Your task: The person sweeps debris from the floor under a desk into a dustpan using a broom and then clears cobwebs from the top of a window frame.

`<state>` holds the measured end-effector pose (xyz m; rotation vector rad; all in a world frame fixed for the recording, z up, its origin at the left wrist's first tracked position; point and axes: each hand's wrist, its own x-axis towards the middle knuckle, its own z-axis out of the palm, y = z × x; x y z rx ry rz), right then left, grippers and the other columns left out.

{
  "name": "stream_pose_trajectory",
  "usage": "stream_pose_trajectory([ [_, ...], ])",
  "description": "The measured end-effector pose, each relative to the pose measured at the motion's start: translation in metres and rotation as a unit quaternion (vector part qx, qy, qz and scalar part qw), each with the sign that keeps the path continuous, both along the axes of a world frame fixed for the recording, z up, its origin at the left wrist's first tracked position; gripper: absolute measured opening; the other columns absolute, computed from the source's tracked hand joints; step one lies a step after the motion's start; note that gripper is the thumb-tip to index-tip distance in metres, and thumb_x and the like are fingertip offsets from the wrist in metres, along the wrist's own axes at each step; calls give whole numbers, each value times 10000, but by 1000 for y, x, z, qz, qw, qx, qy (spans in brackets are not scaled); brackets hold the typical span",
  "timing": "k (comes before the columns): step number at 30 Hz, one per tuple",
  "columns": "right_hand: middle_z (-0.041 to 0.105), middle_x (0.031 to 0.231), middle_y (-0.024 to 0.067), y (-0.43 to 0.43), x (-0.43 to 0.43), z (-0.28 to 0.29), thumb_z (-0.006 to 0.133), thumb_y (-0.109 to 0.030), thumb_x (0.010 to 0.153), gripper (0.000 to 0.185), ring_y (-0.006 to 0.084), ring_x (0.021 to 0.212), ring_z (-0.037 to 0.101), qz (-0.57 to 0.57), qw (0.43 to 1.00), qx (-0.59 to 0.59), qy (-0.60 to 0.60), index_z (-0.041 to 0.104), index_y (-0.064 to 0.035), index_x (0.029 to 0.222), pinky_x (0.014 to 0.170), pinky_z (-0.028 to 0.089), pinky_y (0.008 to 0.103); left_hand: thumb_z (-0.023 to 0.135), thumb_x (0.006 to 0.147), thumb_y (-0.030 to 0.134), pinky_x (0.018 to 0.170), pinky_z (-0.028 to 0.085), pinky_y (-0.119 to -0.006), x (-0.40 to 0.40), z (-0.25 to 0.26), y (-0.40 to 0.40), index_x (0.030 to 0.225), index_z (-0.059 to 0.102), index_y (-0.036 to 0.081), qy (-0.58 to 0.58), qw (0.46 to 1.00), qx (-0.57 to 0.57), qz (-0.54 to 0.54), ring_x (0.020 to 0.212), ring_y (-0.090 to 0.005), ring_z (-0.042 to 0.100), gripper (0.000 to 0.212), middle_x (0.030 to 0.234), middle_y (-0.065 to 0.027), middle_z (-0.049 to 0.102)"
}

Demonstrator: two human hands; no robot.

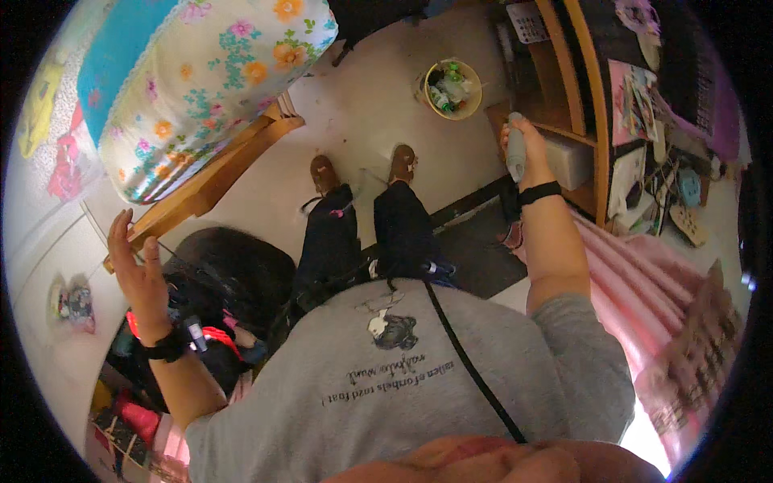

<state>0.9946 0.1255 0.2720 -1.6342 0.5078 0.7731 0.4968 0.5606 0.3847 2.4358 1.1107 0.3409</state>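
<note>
My right hand [531, 142] is wrapped around a light grey handle [516, 151] beside a wooden shelf unit. What the handle belongs to is too blurred to tell. My left hand [136, 268] is raised with fingers apart and holds nothing. It hovers near the wooden bed frame [199, 190], and I cannot tell whether it touches it. Above that frame lies bedding with a floral cover [235, 66]. Below and right of the left hand is a rounded black object [229, 259], partly hidden.
A yellow waste bin [481, 90] with bottles and plastic stands on the pale floor [362, 78]. The wooden shelf unit [598, 115] holds a white box [564, 160]. A pink curtain [634, 265] hangs at right, near a dark mat [480, 247]. Cables and small items clutter the far right.
</note>
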Motion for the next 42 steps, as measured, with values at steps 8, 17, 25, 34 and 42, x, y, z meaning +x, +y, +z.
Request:
stream_pose_trajectory([
  [8, 605, 807, 109, 17, 154, -143, 610, -108, 866, 171, 216, 676, 594, -47, 997, -19, -52, 528, -59, 1008, 584, 518, 333, 465, 986, 312, 1059, 333, -388, 26, -81, 20, 1175, 600, -13, 71, 993, -84, -35, 1201, -269, 500, 399, 1265, -149, 571],
  [17, 566, 825, 77, -39, 130, -176, 559, -141, 892, 233, 213, 670, 576, 88, 977, -196, -2, 516, -115, 1120, 532, 482, 345, 504, 991, 164, 1035, 394, -337, -32, -114, 80, 1358, 474, -16, 95, 939, -229, 238, 1208, -244, 534, 410, 1270, -151, 567],
  [25, 597, 776, 72, -80, 22, 7, 550, -140, 880, 704, 172, 579, 555, 142, 968, -208, 5, 258, -145, 1520, 501, 484, 313, 519, 939, 8, 974, 427, -304, 5, -32, 52, 1183, 589, 4, -48, 974, -185, 124, 1096, -178, 564, 253, 1203, -108, 571],
  [34, 631, 1035, 63, -53, 18, -17, 591, -240, 907, 542, 186, 852, 597, 155, 969, -185, -51, 424, -102, 1404, 731, 506, 316, 506, 903, -23, 1012, 421, -329, -98, -14, 53, 1254, 538, -17, -167, 949, -169, 209, 1099, -209, 583, 352, 1184, -130, 603],
  [42, 537, 1323, 109, -87, 11, -1, 602, -255, 908, 668, 232, 1118, 546, 254, 914, -312, -54, 334, -87, 1497, 922, 448, 318, 525, 834, -38, 893, 451, -274, -184, -18, 73, 1187, 582, 6, -209, 878, -135, 410, 989, -160, 590, 361, 1093, -85, 623],
])
